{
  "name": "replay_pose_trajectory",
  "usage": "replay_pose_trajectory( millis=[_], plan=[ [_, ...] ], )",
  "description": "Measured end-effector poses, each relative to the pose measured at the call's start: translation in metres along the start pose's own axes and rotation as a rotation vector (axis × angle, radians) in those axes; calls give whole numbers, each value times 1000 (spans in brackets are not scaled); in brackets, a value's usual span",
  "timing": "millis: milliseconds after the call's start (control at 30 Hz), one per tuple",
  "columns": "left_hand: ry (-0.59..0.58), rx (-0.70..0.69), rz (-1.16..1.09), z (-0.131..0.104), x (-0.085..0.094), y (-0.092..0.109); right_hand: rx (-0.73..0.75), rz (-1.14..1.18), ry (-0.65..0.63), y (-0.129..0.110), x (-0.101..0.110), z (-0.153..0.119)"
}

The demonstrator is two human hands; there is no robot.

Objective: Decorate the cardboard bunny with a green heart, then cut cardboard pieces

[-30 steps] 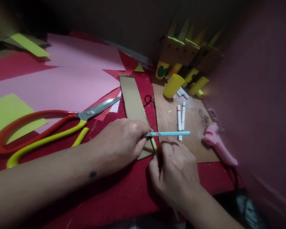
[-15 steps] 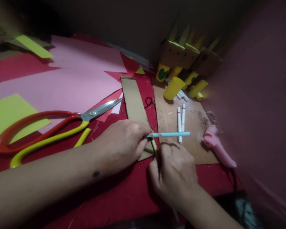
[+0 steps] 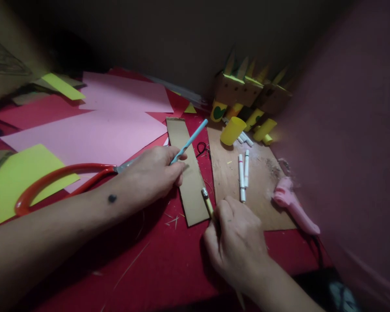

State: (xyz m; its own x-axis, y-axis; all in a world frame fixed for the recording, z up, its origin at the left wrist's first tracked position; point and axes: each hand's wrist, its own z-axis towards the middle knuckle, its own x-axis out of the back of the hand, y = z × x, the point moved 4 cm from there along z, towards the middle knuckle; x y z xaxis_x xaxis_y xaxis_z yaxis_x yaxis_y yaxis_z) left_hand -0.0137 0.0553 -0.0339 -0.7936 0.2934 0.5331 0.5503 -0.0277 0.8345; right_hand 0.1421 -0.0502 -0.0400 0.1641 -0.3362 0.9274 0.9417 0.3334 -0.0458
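Observation:
A light blue stick, perhaps a straw, (image 3: 195,136) slants up and right from my left hand (image 3: 157,169), whose fingers pinch its lower end. This hand is over the left edge of a cardboard strip (image 3: 190,186). Nearer to me, my right hand (image 3: 235,236) is closed around a pencil (image 3: 207,202), its eraser end poking out over the strip's lower right edge. The two hands are apart. Under my left forearm lie large scissors with red handles (image 3: 29,195), their blades mostly hidden by the hand.
Pink paper (image 3: 84,134) and yellow-green paper (image 3: 26,177) cover the left side. On a brown board (image 3: 224,173) are white markers (image 3: 241,173) and a yellow tube (image 3: 233,131). A pink glue gun (image 3: 295,206) lies at right, with cardboard figures (image 3: 235,89) behind.
My left hand has moved left and up with the blue stick, which now slants instead of lying level. The pencil's eraser end is uncovered. My right hand keeps its hold, and the view has shifted slightly.

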Motion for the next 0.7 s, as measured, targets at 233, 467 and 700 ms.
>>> replay_pose_trajectory(
  millis=[233,467,700],
  plan=[
    [2,-61,163,2,1,2,-128,225,-124,16,10,14],
    [99,-226,281,5,1,-1,-228,172,-307,22,3,44],
    [74,-178,279,3,0,2,-147,155,-241,20,1,54]
  ],
)
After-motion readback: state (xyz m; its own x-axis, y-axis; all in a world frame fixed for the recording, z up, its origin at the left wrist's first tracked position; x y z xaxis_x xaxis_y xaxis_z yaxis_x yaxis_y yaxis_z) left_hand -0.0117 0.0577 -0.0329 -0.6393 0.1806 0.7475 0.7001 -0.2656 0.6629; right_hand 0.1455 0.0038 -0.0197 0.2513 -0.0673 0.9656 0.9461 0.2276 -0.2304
